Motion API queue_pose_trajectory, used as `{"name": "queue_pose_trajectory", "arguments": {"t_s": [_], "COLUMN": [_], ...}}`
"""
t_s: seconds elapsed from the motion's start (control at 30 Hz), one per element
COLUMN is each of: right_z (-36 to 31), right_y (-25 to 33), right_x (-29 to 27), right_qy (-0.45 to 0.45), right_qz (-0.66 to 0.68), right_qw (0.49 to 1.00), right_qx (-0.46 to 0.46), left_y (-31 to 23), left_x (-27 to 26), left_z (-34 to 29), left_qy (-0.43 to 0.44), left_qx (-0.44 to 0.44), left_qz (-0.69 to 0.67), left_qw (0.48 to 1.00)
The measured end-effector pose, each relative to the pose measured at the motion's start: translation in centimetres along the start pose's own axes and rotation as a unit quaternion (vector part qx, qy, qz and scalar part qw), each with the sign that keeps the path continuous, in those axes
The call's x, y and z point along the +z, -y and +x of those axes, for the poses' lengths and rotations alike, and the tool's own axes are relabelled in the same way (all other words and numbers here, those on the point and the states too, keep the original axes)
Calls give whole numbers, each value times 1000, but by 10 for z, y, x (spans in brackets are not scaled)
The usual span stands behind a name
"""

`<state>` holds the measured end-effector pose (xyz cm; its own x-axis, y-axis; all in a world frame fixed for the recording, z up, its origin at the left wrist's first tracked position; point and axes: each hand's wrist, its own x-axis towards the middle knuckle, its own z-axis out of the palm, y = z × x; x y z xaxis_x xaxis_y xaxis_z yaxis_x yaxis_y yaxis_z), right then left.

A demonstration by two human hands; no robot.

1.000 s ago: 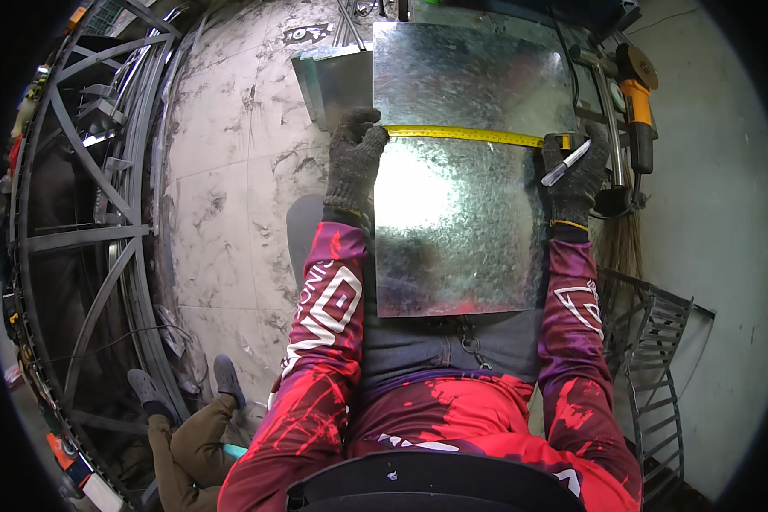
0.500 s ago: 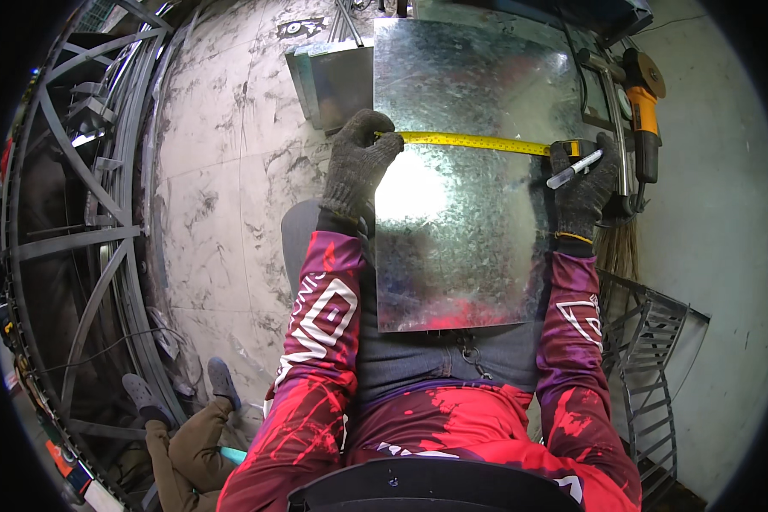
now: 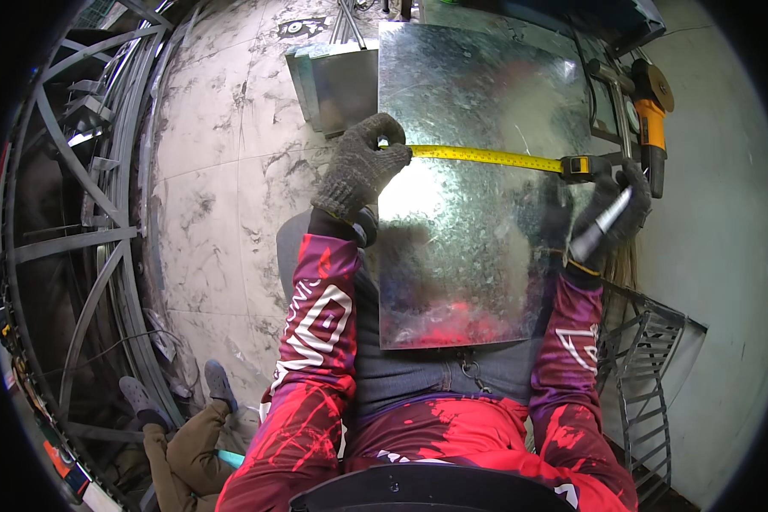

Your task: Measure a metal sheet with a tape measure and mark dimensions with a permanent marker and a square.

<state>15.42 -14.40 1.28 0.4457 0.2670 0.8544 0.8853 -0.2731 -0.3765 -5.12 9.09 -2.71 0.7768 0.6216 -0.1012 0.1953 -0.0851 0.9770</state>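
Note:
A shiny galvanized metal sheet (image 3: 461, 273) lies in front of me, its near edge over my lap. Across it runs the yellow blade of a tape measure (image 3: 486, 157), its black and yellow case toward the sheet's right side. My left hand (image 3: 358, 168), in a dark knit glove, is closed on the blade's end at the sheet's left edge. My right hand (image 3: 626, 220), gloved too, sits just beyond the case at the right. Its fingers are curled round a whitish marker pen (image 3: 608, 218), which is blurred. The fingertips are close to the case; contact is unclear.
An orange angle grinder (image 3: 651, 128) lies right of the sheet beside a metal bar. Grey metal boxes (image 3: 341, 85) stand at the far left corner. A black slatted rack (image 3: 644, 384) is at right, steel framing (image 3: 77, 239) at far left. Another person's legs (image 3: 179, 452) show lower left.
My right hand has let go of the tape case and moved right and nearer, with the marker turning in it. The tape and sheet have shifted slightly nearer and right.

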Motion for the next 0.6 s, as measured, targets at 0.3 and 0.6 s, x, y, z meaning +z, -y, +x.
{"name": "queue_pose_trajectory", "arguments": {"t_s": [0.3, 0.6], "right_z": [-16, -49], "right_y": [78, 54], "right_x": [44, 76], "right_qy": [262, 330], "right_qz": [410, 245], "right_qw": [832, 901], "right_qx": [269, 139], "left_y": [6, 6], "left_x": [4, 5], "left_z": [-5, -1], "left_qy": [3, -13], "left_qx": [24, 49], "left_qz": [12, 27], "left_qw": [1000, 998]}}
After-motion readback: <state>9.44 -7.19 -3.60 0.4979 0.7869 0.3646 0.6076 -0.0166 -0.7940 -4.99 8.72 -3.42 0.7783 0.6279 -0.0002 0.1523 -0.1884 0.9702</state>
